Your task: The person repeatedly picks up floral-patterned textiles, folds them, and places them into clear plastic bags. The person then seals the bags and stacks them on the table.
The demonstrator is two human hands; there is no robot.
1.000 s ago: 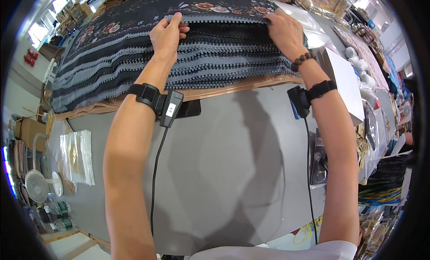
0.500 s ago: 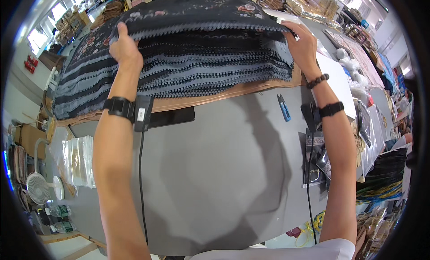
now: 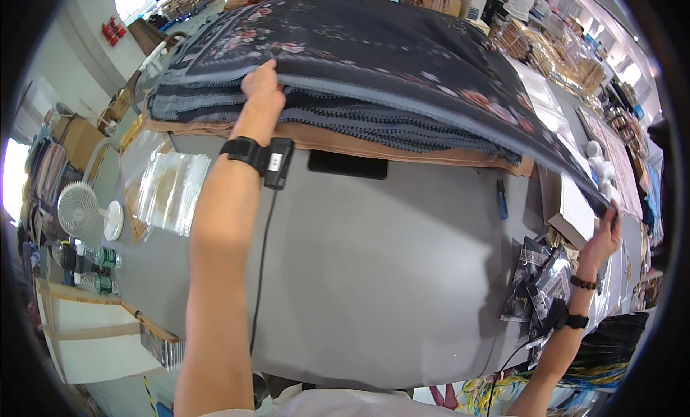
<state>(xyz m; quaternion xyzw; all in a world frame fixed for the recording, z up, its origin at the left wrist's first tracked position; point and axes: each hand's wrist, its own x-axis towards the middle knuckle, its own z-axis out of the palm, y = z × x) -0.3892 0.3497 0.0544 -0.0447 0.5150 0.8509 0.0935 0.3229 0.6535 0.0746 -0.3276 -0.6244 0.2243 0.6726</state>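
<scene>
A dark floral scarf (image 3: pixel 402 54) with a grey edge lies across a thick stack of folded cloths (image 3: pixel 345 122) at the far side of the table. My left hand (image 3: pixel 264 86) grips the scarf's near edge, left of its middle, just above the stack. Far out to the right, my right hand (image 3: pixel 605 237) pinches a corner of the scarf and holds it past the stack, so the edge stretches slanting down between my hands. Brown paper (image 3: pixel 323 138) shows under the stack.
A black phone (image 3: pixel 348 165) lies before the stack, with blue thread snips (image 3: pixel 502 199) to its right. Black printed packets (image 3: pixel 532 280) lie near my right forearm. Clear plastic bags (image 3: pixel 169 191), a small white fan (image 3: pixel 79 209) and bottles (image 3: pixel 97 257) are at the left.
My right hand has pulled the scarf's corner far to the right and nearer. My left hand still grips the edge, and the view has swung to the right.
</scene>
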